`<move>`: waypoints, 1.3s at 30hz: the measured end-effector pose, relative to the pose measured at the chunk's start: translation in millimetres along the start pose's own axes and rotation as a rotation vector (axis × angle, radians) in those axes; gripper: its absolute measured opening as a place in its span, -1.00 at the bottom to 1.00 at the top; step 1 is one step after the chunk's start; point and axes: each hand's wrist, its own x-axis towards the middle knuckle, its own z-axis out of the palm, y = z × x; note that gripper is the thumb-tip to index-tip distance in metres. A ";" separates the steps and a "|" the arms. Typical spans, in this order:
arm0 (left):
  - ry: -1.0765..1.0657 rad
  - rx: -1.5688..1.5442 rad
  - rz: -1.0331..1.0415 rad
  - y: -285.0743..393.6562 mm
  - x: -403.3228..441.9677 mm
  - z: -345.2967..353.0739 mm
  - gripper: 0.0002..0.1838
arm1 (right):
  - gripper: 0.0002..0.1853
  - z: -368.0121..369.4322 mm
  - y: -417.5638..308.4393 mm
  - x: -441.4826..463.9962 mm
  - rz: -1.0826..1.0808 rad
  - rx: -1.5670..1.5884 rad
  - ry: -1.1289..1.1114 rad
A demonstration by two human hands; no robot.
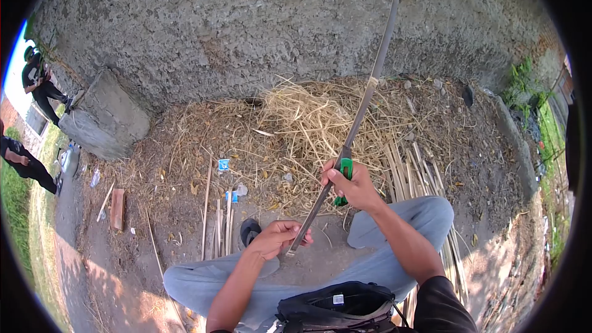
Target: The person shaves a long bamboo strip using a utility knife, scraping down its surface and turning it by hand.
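Note:
A long, thin bamboo strip (383, 49) slants from the wall at the top down to my lap, with a pale joint partway along it. My left hand (274, 240) is closed around its lower end, thumb and fingers pinching it. Farther up, my right hand (353, 186) grips a green-handled tool (346, 168) held against the strip. Any blade on this tool is hidden by the fingers and the strip, so its exact kind does not show. My fingers also partly cover the strip there.
Pale shavings (308, 114) are heaped before the rough wall (259, 24). Split strips (414, 172) lie beside my right knee. A black bag (336, 308) rests on my lap. Left are a concrete block (111, 108), a brick (117, 208) and two people, one standing (43, 83).

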 end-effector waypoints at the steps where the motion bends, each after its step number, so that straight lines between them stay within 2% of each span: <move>1: -0.014 -0.059 0.001 -0.3 0.4 0.2 -0.63 | -0.78 -0.8 0.8 0.2 -0.008 -0.007 0.015; 5: -0.123 -0.276 -0.039 11.3 -1.9 13.2 -0.59 | -0.79 -3.7 1.9 0.0 -0.013 0.009 0.015; 9: -0.204 -0.298 -0.064 3.9 3.7 13.7 -0.59 | -0.80 -5.8 -0.4 -1.0 -0.015 0.051 -0.043; 11: -0.408 -0.406 -0.020 -15.1 11.5 -1.3 -0.62 | -0.80 -6.4 -2.5 -1.6 -0.009 0.059 -0.081; 15: -0.385 -0.323 -0.028 -24.7 11.0 -5.3 -0.67 | -0.80 -6.3 -1.7 -2.8 -0.001 0.126 -0.147; 17: -0.267 -0.356 -0.075 -29.8 10.3 -3.3 -0.75 | -0.80 -6.6 -0.1 -2.2 0.000 0.136 -0.165; 20: -0.205 -0.352 -0.112 -36.0 13.4 -3.1 -0.85 | -0.82 -6.8 2.5 -1.4 -0.016 0.138 -0.194; 24: -0.294 -0.414 -0.110 -36.3 15.2 -0.8 -0.83 | -0.81 -7.1 3.7 -1.5 -0.008 0.187 -0.216; 27: -0.229 -0.317 -0.084 -21.4 9.3 16.6 -0.84 | -0.80 -9.8 2.1 -2.7 -0.009 0.204 -0.208; 29: -0.077 -0.138 0.028 -19.5 11.6 28.0 -0.87 | -0.80 -10.6 0.2 -2.6 -0.008 0.188 -0.191; 33: 0.056 0.029 0.066 -19.2 15.7 35.7 -0.83 | -0.81 -10.1 -4.6 -1.9 -0.008 0.038 -0.123; 35: 0.386 0.469 0.127 -27.9 20.4 28.9 -0.82 | -0.82 -9.3 -6.6 -1.8 -0.019 -0.034 -0.094; 36: 0.382 0.474 0.131 -31.2 20.5 24.1 -0.82 | -0.83 -8.8 -8.3 -2.1 -0.012 -0.080 -0.053; 38: 0.835 1.415 0.215 -27.8 16.3 16.2 -0.83 | -0.84 -7.8 -13.3 -3.6 -0.009 -0.126 -0.005; 39: 0.830 1.419 0.221 -25.4 15.8 11.8 -0.83 | -0.85 -6.9 -16.9 -4.5 -0.008 -0.163 0.008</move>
